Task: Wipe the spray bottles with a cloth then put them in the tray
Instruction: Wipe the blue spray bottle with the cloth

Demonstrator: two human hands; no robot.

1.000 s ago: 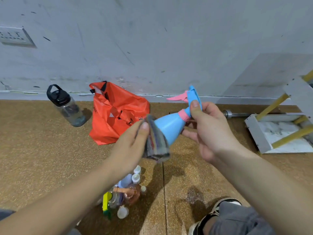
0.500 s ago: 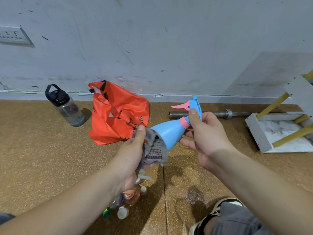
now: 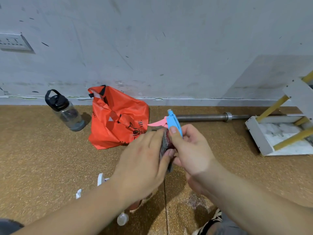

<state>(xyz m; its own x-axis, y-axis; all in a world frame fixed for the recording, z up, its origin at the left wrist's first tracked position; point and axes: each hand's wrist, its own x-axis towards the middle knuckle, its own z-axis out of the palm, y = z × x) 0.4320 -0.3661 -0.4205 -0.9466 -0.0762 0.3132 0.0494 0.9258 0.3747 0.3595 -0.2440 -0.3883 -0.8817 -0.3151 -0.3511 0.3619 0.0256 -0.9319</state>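
Left hand (image 3: 144,163) is gripping the cloth (image 3: 166,146), curling it around the blue spray bottle (image 3: 174,121), while right hand (image 3: 193,150) is pinching the bottle's neck, holding it above the cork floor (image 3: 42,158) near the orange bag (image 3: 116,119).

The spray bottle (image 3: 174,122) is held off the floor, its light blue head sticking up past the thumb of the right hand (image 3: 194,150), its pink trigger pointing left just above the fingers of the left hand (image 3: 144,167). Its body is hidden. The cloth (image 3: 166,145), dark grey with red, is bunched round the bottle, squeezed between left fingers and right thumb. Small bottles (image 3: 122,219) with white caps lie below the left wrist, mostly hidden
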